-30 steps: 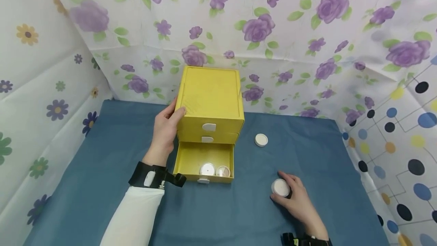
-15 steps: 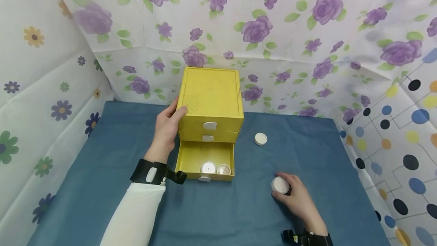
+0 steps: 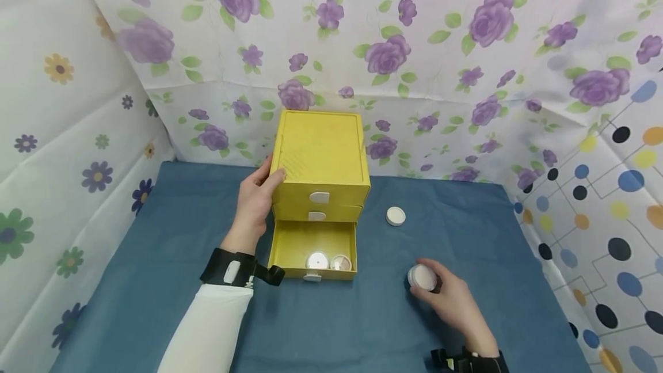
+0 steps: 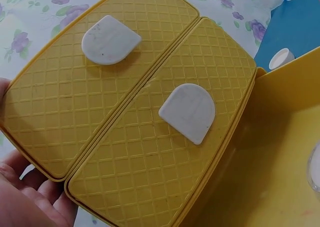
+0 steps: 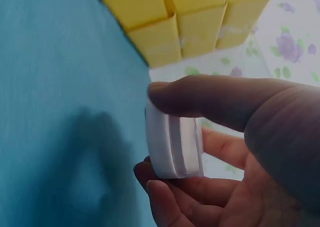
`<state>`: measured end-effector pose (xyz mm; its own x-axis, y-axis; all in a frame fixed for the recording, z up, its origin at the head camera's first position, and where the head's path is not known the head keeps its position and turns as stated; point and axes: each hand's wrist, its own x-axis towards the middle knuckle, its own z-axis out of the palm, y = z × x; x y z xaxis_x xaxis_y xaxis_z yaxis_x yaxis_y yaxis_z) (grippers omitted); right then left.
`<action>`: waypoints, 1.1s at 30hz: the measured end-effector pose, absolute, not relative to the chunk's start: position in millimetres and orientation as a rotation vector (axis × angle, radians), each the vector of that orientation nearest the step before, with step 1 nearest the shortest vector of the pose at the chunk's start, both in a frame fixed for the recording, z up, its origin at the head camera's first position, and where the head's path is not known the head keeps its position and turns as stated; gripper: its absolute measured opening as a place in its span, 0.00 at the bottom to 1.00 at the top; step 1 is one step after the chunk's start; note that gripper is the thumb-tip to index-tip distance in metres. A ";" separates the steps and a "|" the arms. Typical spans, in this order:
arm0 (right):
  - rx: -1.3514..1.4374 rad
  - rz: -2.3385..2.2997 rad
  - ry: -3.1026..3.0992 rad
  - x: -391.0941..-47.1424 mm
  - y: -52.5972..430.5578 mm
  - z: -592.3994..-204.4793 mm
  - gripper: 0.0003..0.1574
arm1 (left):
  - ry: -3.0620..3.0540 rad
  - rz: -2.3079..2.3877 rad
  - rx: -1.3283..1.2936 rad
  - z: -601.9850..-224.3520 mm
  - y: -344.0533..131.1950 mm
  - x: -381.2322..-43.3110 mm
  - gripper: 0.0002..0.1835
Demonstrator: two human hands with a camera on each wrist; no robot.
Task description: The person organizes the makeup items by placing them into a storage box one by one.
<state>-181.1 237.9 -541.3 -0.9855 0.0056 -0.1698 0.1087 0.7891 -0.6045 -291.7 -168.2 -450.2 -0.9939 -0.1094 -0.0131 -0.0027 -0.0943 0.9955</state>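
Note:
A yellow drawer box (image 3: 321, 148) stands at the back of the blue cloth. Its bottom drawer (image 3: 295, 240) is pulled out, and the two above are closed, each with a white tab handle. Two small round white containers (image 3: 317, 261) lie at the drawer's front right. My left hand (image 3: 254, 200) grips the box's left side, thumb on the top edge; in the left wrist view its fingers curl around that side. My right hand (image 3: 450, 295) holds a small round white jar (image 3: 422, 277) between thumb and fingers, right of the drawer. In the right wrist view the jar (image 5: 172, 142) is tipped sideways.
A round white lid-like piece (image 3: 396, 216) lies on the blue cloth (image 3: 331, 327) right of the box. Floral sheets (image 3: 440, 73) hang behind and at the left. A dotted sheet (image 3: 611, 235) borders the right side.
My right hand has moved the jar slightly left and away from me, tilting it a little. The left hand keeps its grip on the box. The head view has shifted slightly.

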 end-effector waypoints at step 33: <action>-0.854 -1.105 2.667 -238.6 32.0 -506.8 0.33 | -2.004 -2.183 0.239 -445.6 -161.9 -279.6 0.31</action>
